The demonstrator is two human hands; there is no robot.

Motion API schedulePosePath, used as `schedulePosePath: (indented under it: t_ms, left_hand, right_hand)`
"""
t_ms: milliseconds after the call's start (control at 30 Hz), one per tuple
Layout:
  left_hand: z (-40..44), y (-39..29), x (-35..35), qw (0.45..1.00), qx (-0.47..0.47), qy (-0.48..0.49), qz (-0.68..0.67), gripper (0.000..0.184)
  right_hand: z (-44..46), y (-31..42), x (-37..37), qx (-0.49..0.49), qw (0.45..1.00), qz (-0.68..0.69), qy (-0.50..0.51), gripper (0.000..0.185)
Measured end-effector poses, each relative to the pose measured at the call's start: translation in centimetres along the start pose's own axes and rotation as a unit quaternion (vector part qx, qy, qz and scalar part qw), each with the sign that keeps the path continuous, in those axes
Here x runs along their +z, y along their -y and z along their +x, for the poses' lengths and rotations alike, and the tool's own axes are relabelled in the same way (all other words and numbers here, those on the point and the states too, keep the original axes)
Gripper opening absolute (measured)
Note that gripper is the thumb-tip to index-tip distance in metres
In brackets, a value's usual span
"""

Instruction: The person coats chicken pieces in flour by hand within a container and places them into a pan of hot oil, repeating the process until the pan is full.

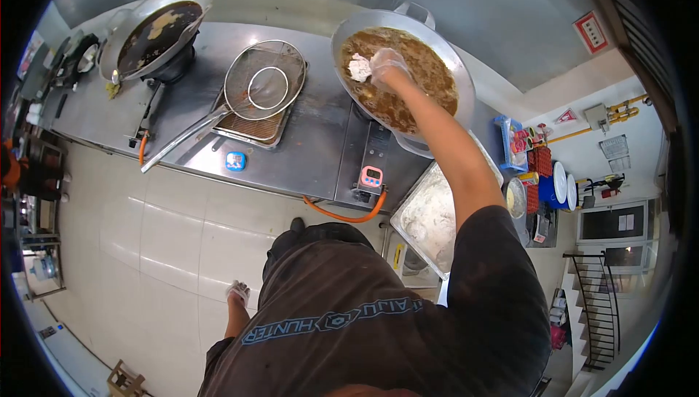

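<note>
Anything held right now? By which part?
Right hand: white-coated piece at the fingers over the pan; can't tell if gripped by its hand-side edge or loose. Left hand: nothing visible in it.

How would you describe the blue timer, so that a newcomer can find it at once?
On the long metal counter, find the big round strainer lying over a metal tray. Between that tray and the counter's front edge is a small timer. It is blue, while the other timer, farther right, is pink.

The wall papers (614, 147) bear print too small to read.
</note>
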State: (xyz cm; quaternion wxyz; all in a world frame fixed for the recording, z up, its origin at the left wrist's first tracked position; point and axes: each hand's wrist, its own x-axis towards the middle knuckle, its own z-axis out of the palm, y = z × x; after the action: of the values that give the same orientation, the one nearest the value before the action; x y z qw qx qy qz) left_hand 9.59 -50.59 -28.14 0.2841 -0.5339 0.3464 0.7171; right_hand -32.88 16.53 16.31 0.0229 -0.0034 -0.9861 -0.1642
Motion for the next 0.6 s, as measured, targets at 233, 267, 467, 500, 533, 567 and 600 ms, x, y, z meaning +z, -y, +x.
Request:
schedulePosePath:
  t_ms: [233, 267, 467, 500, 533, 567, 600]
  left_hand:
    - [-1.7, 0.8, 1.4, 0.997, 0.034, -0.064, 0.009, 0.028]
    - [-0.8, 0.6, 1.5, 0.997, 0.033, -0.066, 0.018, 0.027]
    - [0.2, -2.7, 4.9, 0.994, 0.037, -0.043, 0.09, 0.024]
    - [-0.4, -3.5, 6.5, 0.992, 0.044, -0.063, 0.095, 0.023]
    - [-0.2, -4.4, 7.6, 0.99, 0.05, -0.084, 0.102, 0.022]
    - [0.1, -5.7, 8.6, 0.991, 0.051, -0.065, 0.101, 0.02]
    - [1.2, -6.9, 8.7, 0.995, 0.058, -0.005, 0.083, 0.021]
  right_hand:
    - [-11.2, -3.7, -12.0, 0.235, 0.959, 0.16, -0.002, 0.03]
    - [-13.9, -5.0, -11.8, 0.218, 0.962, 0.146, -0.08, 0.028]
    - [-22.9, -9.1, -13.1, 0.271, 0.946, 0.152, -0.09, 0.025]
    - [-23.3, -9.3, -13.1, 0.251, 0.947, 0.163, -0.119, 0.025]
    - [-23.6, -9.4, -13.6, 0.234, 0.954, 0.134, -0.129, 0.025]
    - [-24.0, -9.3, -14.3, 0.217, 0.96, 0.106, -0.138, 0.025]
    - [-24.4, -9.3, -14.5, 0.199, 0.966, 0.077, -0.145, 0.024]
